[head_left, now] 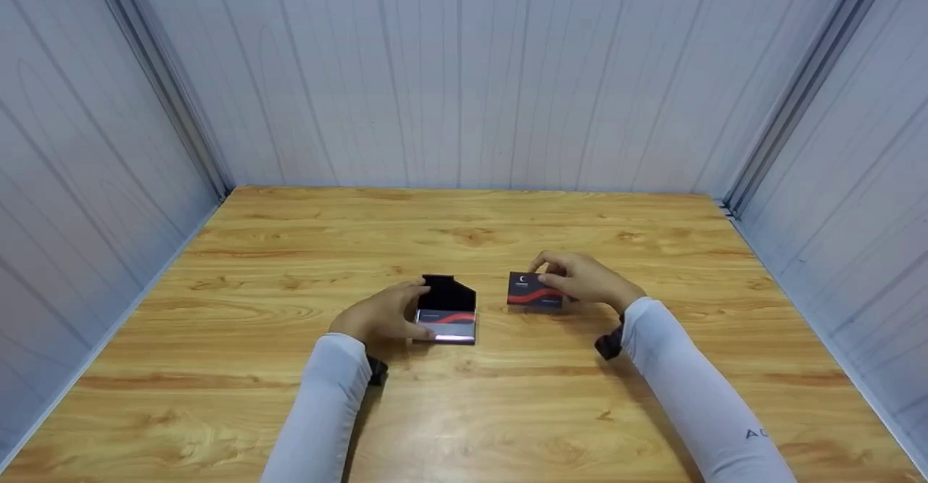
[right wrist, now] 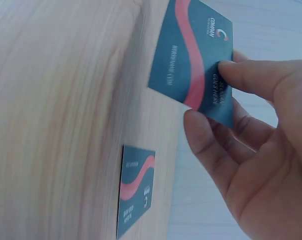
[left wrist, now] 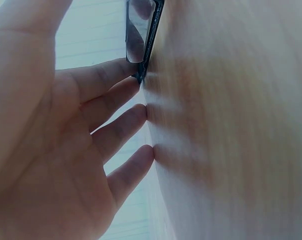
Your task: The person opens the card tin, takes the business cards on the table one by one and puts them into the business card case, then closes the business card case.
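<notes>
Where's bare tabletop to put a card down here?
Free: the wide strip of table behind both hands up to the back wall, and the side stretches. Crowded: the centre, where the left hand steadies the card case and the right hand pinches a card.

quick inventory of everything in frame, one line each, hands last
card case: 1, black with a shiny front, lid open, on the table left of centre, holding dark cards with a red wave
held card: 1, dark blue-grey with a red wave and white print, lifted off the table in the right hand
cards on the table: at least 1, same design, lying flat under the held card; exact count cannot be told
table: 1, light wood grain, fills the lower frame
wall panels: pale grey, on three sides
sleeves: 2, white, on both forearms
left hand: touches the case's left side, fingertips on the table
right hand: pinches the held card
</notes>
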Action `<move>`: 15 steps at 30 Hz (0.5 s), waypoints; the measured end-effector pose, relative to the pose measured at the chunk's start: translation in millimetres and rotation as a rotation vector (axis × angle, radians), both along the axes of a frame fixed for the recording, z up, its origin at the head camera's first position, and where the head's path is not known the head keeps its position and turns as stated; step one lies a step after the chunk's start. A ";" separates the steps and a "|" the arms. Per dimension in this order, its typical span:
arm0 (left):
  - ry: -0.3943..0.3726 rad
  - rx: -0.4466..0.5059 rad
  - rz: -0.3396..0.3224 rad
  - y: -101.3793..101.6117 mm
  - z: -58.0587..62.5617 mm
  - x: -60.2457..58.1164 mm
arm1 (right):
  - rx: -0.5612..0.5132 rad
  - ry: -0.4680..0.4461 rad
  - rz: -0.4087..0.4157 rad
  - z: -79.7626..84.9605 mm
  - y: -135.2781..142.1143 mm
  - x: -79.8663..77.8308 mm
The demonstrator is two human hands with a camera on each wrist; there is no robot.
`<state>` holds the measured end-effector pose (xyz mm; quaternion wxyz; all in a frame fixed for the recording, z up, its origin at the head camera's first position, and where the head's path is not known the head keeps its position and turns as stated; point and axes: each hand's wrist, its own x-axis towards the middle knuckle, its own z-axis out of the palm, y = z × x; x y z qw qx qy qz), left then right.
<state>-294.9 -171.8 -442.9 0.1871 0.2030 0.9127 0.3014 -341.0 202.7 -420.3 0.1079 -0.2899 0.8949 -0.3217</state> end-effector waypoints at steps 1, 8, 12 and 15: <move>-0.002 0.000 0.003 -0.2 -0.3 -0.3 | -0.005 0.010 -0.002 0.0 -2.4 0.1; -0.012 -0.005 0.016 0.4 -1.0 -1.4 | -0.040 0.057 0.005 -2.5 -23.2 -1.5; 0.002 -0.016 0.010 1.6 -1.3 -1.6 | -0.049 0.063 0.017 -3.3 -36.7 -0.3; 0.009 -0.011 0.013 1.8 -1.3 -0.6 | -0.058 0.061 0.020 -4.6 -47.7 1.0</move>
